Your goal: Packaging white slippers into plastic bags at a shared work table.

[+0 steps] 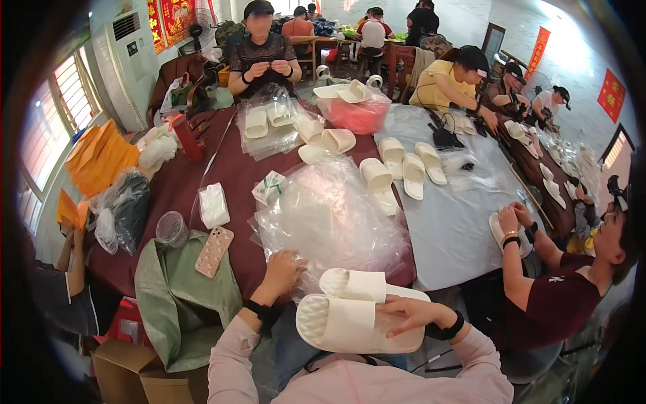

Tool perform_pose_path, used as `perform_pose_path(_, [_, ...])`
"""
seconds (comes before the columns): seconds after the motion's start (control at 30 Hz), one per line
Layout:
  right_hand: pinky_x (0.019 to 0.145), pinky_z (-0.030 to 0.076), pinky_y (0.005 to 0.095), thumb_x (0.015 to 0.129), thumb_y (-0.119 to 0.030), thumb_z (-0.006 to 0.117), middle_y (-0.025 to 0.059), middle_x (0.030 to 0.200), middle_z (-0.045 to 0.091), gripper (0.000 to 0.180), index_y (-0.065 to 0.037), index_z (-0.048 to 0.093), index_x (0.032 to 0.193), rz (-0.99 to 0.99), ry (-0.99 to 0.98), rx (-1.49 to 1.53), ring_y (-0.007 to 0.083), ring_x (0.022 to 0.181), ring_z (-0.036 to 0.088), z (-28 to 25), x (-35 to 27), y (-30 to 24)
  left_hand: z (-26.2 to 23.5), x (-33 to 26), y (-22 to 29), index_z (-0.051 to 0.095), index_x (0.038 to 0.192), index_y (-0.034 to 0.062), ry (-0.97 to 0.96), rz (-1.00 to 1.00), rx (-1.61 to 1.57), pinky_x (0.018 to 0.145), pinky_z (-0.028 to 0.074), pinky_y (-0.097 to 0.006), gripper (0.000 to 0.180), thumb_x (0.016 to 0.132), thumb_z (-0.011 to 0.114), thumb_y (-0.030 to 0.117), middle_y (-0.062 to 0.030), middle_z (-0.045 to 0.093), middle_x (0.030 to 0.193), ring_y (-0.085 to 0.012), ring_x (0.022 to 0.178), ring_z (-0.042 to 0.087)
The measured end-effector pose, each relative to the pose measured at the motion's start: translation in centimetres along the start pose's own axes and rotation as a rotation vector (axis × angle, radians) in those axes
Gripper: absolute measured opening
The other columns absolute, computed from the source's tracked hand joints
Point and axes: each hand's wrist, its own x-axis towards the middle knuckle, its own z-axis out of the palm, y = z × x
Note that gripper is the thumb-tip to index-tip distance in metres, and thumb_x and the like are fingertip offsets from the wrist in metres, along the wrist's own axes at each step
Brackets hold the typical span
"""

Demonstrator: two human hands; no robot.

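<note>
My right hand lies across a pair of white slippers stacked in my lap and holds them by the strap. My left hand reaches forward onto the edge of a heap of clear plastic bags on the dark red table, with its fingers curled on the plastic. Whether it has a bag pinched is hard to tell. Both wrists carry black bands.
Left of the bags lie a phone in a patterned case, a white tissue pack and a green cloth. More white slippers lie farther out. A person in a dark red shirt works at my right; others sit around the tables.
</note>
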Motion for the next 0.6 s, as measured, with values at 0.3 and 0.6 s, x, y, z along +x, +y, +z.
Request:
perform_pose_path(0.3, [0.103,0.03,0.0386,0.076,-0.038,0.071,0.0179,0.131,0.044,0.074,-0.005,0.042,0.135,-0.246,0.054,-0.153,0.0325,0.122,0.041,-0.4,3.2,-1.8,-4.1,3.3,1.8,0.061,0.116,0.0092,-0.044,-0.036,-0.613,0.09,0.045,-0.036,0.032,0.096,0.046,0.031,-0.0193,0.06,0.116,-0.0347,0.105,0.058])
perform_pose_path(0.6, [0.106,0.026,0.0417,0.074,-0.045,0.071,0.0176,0.13,0.047,0.076,-0.009,0.044,0.136,-0.123,0.311,-0.371,0.0338,0.124,0.04,-1.6,5.1,-0.8,-4.7,3.9,-0.2,0.054,0.12,-0.0029,-0.116,-0.168,-0.791,0.095,0.042,-0.03,0.042,0.099,0.041,0.03,-0.0134,0.062,0.115,-0.0199,0.109,0.057])
